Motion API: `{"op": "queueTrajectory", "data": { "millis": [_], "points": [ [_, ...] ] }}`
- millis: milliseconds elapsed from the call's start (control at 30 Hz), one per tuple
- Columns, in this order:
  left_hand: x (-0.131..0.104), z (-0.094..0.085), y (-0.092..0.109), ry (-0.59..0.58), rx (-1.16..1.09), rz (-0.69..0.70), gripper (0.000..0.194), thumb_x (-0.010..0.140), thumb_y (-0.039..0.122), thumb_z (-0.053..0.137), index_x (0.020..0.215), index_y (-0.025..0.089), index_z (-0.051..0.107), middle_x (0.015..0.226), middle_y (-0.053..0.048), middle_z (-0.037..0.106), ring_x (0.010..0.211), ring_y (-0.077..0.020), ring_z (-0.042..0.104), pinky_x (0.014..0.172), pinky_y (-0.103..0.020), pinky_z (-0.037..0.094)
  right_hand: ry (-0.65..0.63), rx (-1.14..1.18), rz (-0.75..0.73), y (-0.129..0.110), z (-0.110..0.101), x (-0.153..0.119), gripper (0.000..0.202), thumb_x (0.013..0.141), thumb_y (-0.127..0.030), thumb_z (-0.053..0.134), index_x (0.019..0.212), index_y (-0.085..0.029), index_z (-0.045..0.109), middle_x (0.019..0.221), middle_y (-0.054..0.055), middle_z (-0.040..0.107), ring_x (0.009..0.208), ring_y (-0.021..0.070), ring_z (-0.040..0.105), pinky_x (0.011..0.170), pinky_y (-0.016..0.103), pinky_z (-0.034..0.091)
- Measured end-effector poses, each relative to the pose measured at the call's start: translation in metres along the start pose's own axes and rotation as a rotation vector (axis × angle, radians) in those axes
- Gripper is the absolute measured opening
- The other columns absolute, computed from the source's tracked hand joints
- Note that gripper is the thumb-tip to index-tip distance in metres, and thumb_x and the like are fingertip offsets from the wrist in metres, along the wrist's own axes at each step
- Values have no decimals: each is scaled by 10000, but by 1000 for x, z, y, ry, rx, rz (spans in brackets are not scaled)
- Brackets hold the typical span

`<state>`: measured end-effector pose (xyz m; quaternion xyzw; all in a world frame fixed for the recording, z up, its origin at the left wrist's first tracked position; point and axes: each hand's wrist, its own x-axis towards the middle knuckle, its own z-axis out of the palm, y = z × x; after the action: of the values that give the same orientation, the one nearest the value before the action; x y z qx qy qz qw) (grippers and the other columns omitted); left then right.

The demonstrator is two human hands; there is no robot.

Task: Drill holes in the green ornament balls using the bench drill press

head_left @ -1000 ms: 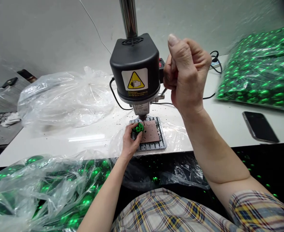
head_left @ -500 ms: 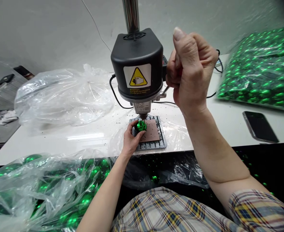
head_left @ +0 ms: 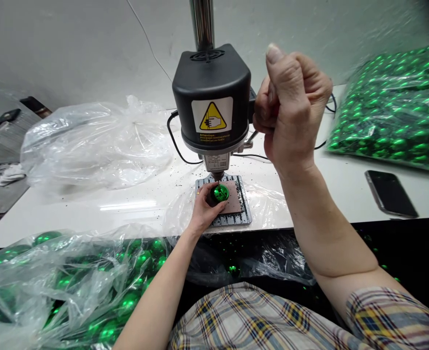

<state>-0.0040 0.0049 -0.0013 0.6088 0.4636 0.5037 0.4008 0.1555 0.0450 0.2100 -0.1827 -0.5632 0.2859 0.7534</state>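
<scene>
A bench drill press (head_left: 210, 82) with a black motor housing and a yellow warning label stands in front of me. Under its bit, my left hand (head_left: 203, 210) pinches a shiny green ball (head_left: 221, 193) between thumb and fingers, over a brown board (head_left: 235, 199) on the slotted metal base (head_left: 246, 216). The bit's tip is at the top of the ball; whether it touches cannot be made out. Raised at the press's right side, my right hand (head_left: 291, 107) is closed in a fist around the drill press lever, mostly hidden by the fingers.
A clear bag of green balls (head_left: 397, 107) lies at the right, near a black phone (head_left: 391, 193). Crumpled clear plastic (head_left: 98, 141) covers the back left. Another open bag of green balls (head_left: 72, 287) is at the front left. Dark crumbs dot the white table (head_left: 134, 214).
My left hand has moved the green ball slightly right, beneath the bit. The right hand stays closed at the lever, almost unmoved. The view has shifted a little.
</scene>
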Motion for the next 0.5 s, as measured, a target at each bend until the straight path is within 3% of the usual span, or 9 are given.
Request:
{"op": "queueTrajectory", "data": {
  "millis": [267,500],
  "points": [
    [-1,0,3,17,65,-15,526,638,316,847,1128,236,673,1272,-93,550,1310,-291,426,1121,-431,314,22,6,-28,0,1,-5,493,868,-366,630,582,-168,281,448,-35,310,354,57,248,349,246,150],
    [1,1,3,43,71,73,448,692,302,811,1114,249,670,1150,-67,631,1216,-277,498,1112,-430,309,28,-52,-27,-1,2,-8,509,870,-395,633,592,-172,269,457,-29,317,363,61,255,351,250,167]
  ]
}}
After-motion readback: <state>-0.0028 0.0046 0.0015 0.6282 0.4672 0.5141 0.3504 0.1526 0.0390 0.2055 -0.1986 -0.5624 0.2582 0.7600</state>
